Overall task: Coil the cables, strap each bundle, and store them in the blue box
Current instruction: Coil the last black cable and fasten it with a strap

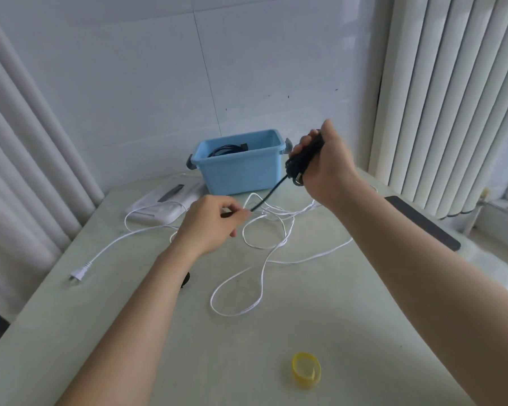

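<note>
My right hand (326,165) is raised to the right of the blue box (238,168) and grips a coiled black cable (304,158). The cable's loose end runs down and left to my left hand (210,222), which pinches it above the table. A long white power cable (264,259) lies uncoiled in loops across the table, its plug (77,275) at the left. Inside the blue box lies another black cable bundle (226,149). A yellow strap loop (306,370) sits near the front of the table. A black strap (186,279) peeks out from under my left forearm.
A white power strip (159,208) lies left of the blue box at the back. A dark flat pad (423,221) rests on the table's right edge. White tiled wall stands behind, with vertical blinds on both sides.
</note>
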A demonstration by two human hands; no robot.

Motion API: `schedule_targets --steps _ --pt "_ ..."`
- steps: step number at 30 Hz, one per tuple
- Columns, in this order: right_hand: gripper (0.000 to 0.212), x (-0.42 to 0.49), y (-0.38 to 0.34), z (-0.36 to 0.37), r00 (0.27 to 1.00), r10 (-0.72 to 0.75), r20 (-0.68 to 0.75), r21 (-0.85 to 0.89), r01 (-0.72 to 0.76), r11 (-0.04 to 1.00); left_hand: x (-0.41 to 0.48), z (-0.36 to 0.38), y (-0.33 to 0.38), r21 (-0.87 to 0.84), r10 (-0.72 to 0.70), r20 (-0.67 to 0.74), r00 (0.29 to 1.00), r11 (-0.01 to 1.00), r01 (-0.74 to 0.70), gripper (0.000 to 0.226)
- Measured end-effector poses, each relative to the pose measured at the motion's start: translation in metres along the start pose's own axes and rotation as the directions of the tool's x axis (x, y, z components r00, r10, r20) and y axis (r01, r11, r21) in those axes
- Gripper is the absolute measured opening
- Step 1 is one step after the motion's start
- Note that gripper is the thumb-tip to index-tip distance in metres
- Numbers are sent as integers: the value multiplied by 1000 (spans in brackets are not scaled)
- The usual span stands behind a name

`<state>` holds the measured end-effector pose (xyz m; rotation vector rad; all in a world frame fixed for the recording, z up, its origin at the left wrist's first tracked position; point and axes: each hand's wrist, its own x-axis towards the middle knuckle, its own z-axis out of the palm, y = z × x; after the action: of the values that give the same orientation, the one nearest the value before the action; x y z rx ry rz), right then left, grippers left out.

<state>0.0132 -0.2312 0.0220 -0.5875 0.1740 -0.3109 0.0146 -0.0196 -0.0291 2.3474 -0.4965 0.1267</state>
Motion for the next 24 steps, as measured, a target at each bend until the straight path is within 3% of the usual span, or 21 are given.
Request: schedule_targets --steps 2,4,7,10,13,16,18,21,24 --pt "30 1 12 -1 995 -77 56 -333 91 938 -3 -5 7 41 80 85 993 996 -84 14" --pt "27 0 22 -4 976 -114 187 -595 205 778 -6 -11 13 43 175 84 981 983 -179 10" --pt "39 -6 34 -9 940 31 339 -777 261 573 -9 -16 22 -37 281 -12 960 959 -281 6" --pt "65 -11 42 -8 870 349 348 -801 82 593 -10 -20 25 -209 313 -102 944 921 -328 12" --pt "70 -23 45 -6 739 525 421 -767 -19 642 -5 -22 17 -315 309 -154 939 885 -343 17" --pt "64 -30 48 -9 665 527 529 -711 9 703 0 -20 10 -227 305 -274 912 901 -370 18" --pt "53 -33 45 -12 608 547 575 -731 80 678 3 -17 5 -203 270 -314 910 917 -342 24" --pt "26 -35 42 -15 551 595 585 -779 176 602 5 -13 5 -454 170 -214 962 854 -252 41" --pt "28 -40 45 -13 521 621 585 -757 76 649 0 -13 8 -579 128 -59 990 803 -138 46"
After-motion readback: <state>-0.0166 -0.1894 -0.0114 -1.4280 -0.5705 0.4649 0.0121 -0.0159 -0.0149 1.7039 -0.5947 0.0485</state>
